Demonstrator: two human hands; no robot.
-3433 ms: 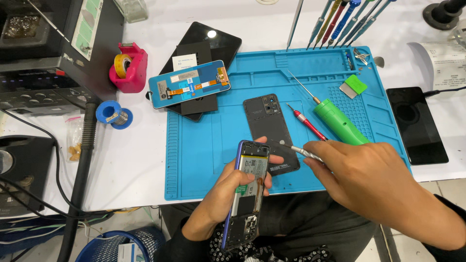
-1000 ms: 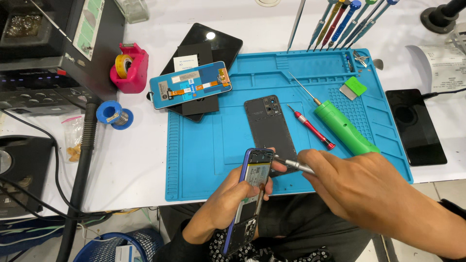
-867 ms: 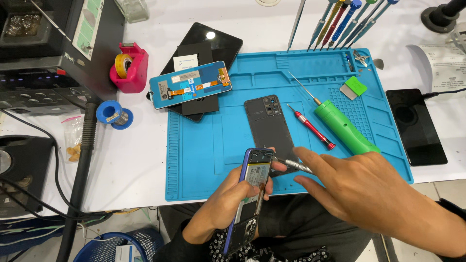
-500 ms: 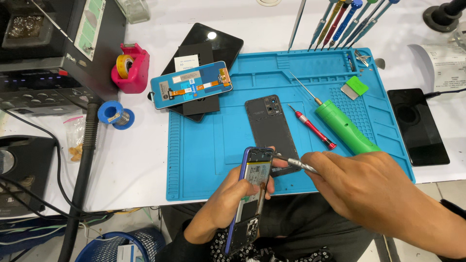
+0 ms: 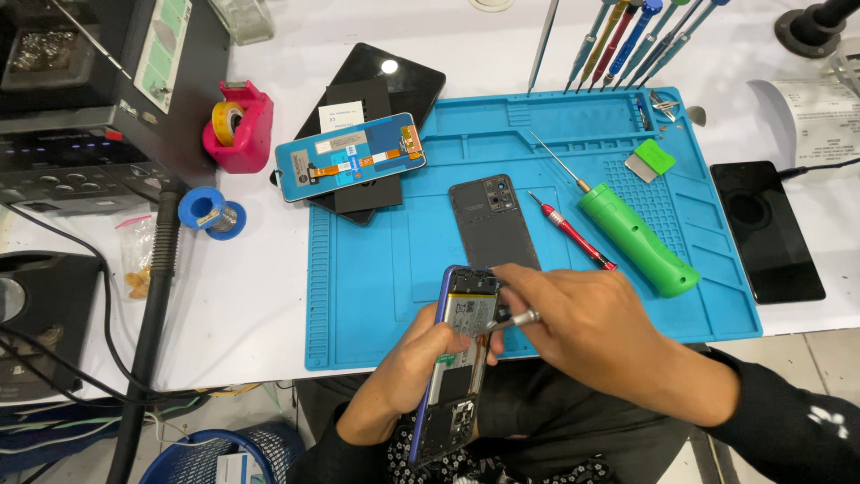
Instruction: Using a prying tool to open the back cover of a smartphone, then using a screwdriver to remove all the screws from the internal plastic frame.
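Right hand (image 5: 596, 336) has slid its metal tool (image 5: 511, 319) onto the opened phone (image 5: 457, 358), lower centre; left hand (image 5: 421, 354) grips that phone.

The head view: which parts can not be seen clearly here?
- Tip of the metal tool: hidden, right hand covers where it meets the opened phone.
- Phone's lower end: blurred, dark against the lap.
- Small parts inside the phone: too small to tell.
- Left hand fingers: behind the phone.
- Screwdriver row: handles cut off by the top edge.
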